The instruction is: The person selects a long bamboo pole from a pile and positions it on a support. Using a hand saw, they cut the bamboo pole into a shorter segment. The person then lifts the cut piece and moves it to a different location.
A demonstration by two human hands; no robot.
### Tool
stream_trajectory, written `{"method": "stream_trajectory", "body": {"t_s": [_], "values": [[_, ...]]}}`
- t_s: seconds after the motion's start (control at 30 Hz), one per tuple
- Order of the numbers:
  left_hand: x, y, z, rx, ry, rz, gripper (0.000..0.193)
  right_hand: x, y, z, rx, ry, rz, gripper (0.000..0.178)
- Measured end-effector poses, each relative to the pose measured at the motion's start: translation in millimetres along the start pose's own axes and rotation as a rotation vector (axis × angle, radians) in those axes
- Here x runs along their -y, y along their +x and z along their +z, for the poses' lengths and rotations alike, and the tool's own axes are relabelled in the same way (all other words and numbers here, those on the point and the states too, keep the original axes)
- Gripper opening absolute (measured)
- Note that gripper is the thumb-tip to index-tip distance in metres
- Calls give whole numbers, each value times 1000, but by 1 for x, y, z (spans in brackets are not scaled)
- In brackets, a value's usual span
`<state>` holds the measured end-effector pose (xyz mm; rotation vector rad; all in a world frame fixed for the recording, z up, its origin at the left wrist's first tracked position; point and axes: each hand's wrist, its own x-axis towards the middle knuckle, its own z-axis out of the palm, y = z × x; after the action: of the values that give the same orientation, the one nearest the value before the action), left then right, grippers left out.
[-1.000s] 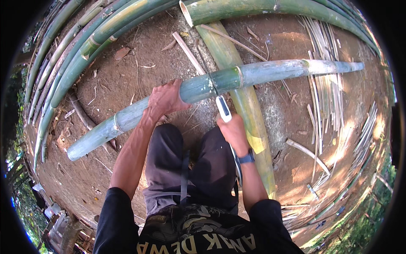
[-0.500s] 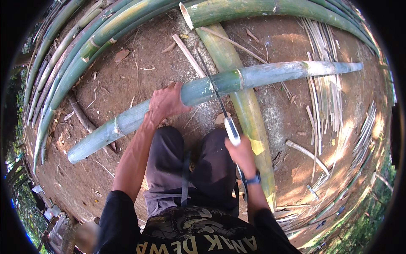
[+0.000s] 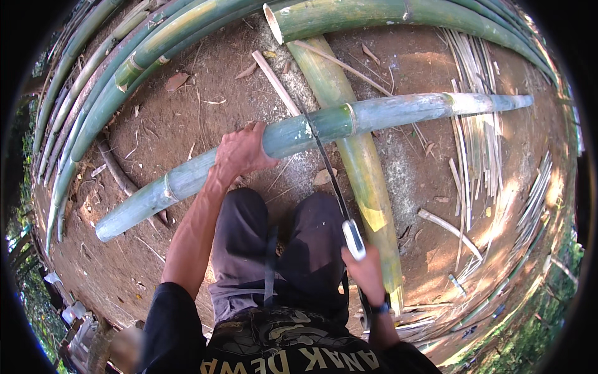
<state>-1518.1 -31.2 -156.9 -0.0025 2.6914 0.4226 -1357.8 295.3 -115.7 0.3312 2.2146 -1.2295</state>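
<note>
A long blue-green bamboo pole lies across in front of my knees, resting over a yellow-green bamboo pole that runs away from me. My left hand is wrapped over the top of the blue-green pole, left of the blade. In my right hand, low beside my right thigh, is the light-coloured handle of a hand saw. Its thin dark blade crosses the pole between my left hand and a node ring, with pale dust around the cut. How deep the blade sits cannot be told.
Thick green bamboo poles curve along the far left, and a cut hollow one lies at the top. Split bamboo strips are heaped on the right. A thin stick and a curved branch lie on the soil.
My right hand has drawn the saw back toward me, down and slightly right, so more blade shows on the near side of the pole. My left hand keeps its hold.
</note>
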Motion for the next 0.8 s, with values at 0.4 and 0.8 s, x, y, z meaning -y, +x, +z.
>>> {"method": "stream_trajectory", "body": {"t_s": [0.4, 0.8], "values": [[2, 3, 2, -4, -17, 17, 79, 25, 58, 22, 10, 7, 77, 27], [-4, 9, 0, 65, -31, 18, 80, 58, 116, 31, 37, -64, 60, 35]]}}
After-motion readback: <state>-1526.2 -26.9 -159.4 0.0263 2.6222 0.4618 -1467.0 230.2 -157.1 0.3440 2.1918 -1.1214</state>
